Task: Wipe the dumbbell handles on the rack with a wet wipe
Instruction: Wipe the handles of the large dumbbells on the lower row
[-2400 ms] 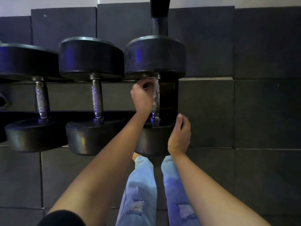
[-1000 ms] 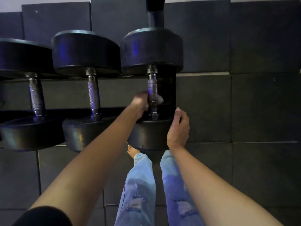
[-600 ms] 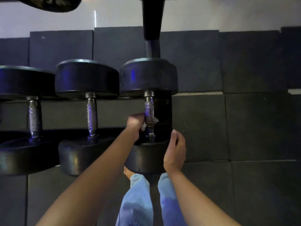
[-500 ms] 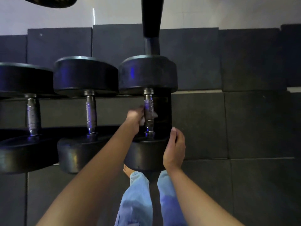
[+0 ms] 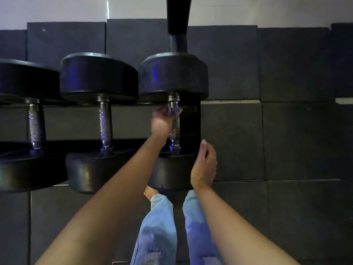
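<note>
At the left edge, the left dumbbell is cut off by the frame. Just right of it, the middle dumbbell sits on the rack, its far head almost touching both neighbours. Your left hand reaches in beside the right dumbbell, fingers curled round the wet wipe, which is wrapped on the far end of the handle, tight under the far head. Your right hand holds the right edge of the near head, thumb pointing away. Right of that, open floor mats give you 1 wide free side.
</note>
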